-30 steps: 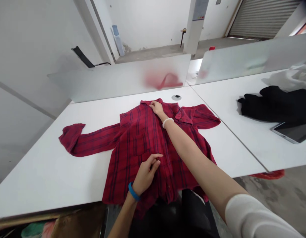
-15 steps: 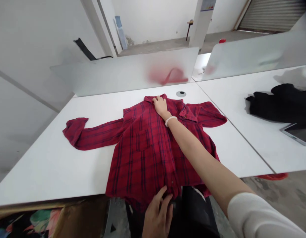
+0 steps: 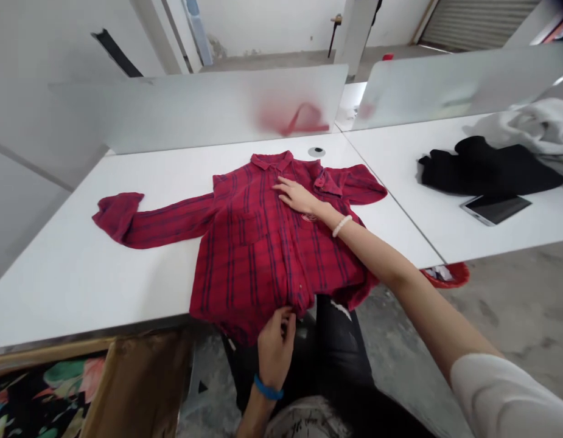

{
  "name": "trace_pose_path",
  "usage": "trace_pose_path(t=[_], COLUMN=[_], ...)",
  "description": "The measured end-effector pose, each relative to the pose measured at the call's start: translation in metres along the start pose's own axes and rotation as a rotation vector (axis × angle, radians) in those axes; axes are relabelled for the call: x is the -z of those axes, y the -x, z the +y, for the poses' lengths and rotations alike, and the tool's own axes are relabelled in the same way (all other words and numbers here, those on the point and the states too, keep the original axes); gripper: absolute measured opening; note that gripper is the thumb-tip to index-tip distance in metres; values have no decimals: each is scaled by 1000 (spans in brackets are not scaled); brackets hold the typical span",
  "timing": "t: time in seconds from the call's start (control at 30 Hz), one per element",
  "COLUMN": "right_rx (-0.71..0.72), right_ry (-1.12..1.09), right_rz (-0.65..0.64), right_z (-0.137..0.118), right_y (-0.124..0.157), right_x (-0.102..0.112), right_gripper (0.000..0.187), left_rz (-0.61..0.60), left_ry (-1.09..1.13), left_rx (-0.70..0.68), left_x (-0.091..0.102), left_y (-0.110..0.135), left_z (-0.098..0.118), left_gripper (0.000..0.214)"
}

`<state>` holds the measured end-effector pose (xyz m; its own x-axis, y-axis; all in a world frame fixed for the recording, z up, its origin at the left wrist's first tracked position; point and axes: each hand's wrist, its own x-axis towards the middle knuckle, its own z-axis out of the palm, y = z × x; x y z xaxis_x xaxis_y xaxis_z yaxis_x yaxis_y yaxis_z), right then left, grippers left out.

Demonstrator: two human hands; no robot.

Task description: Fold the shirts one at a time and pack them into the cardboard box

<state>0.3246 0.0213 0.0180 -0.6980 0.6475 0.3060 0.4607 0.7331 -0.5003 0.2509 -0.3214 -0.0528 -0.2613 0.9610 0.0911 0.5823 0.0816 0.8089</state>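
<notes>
A red plaid shirt lies front up on the white table, its collar at the far side and its hem hanging over the near edge. One sleeve stretches out to the left with a bend near the cuff; the other is folded over on the right. My left hand, with a blue wristband, is closed on the hem at the bottom of the button placket. Over the upper chest, my right hand rests with fingers extended on the fabric, a pale bead bracelet at its wrist.
Frosted dividers stand along the table's back edge. To the right lie black cloth, a phone and white fabric. A cardboard box of clothes sits below left; a red basket is under the table at right.
My right hand has moved from the collar down to the upper chest, fingers spreading. My left hand has closed at the hem. The view has shifted right and down.
</notes>
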Motion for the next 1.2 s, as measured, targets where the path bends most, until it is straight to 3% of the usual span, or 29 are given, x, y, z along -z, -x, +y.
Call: trace_pose_path(t=[0.13,0.2,0.3,0.4,0.5,0.6,0.67,0.73,0.83,1.0,1.2], right_rx=[-29,-142,-344,-524,-599,-571,-548,-529,-480,-381,-210], right_ry=[-153,-370,-603,-684,-623,-488,-425,-410,-439,-481,-407], right_rz=[28,112,177,279,364,396,377,333,281,250,91], right_z=[-77,-111,-143,-149,-143,-135,-131,-129,-129,-138,-150], right_y=[97,152,224,269,283,279,275,272,275,289,291], right_x=[14,12,-12,-53,-92,-121,-134,-142,-144,-135,-123], right_gripper=[28,24,22,21,21,16,18,7,15,11,11], left_rz=[-7,-18,-41,-193,-397,-568,-636,-672,-737,-881,-959], left_ry=[-157,-268,-490,-674,-788,-870,-894,-902,-872,-769,-788], left_rx=[-222,-378,-675,-965,-1109,-1188,-1249,-1290,-1289,-1205,-1157], left_x=[15,27,47,65,72,70,68,67,69,74,76], left_y=[-19,-26,-38,-61,-88,-107,-113,-116,-120,-128,-129], left_z=[5,10,22,37,50,60,63,66,70,81,91], left_gripper=[19,20,22,27,27,24,20,17,17,15,10])
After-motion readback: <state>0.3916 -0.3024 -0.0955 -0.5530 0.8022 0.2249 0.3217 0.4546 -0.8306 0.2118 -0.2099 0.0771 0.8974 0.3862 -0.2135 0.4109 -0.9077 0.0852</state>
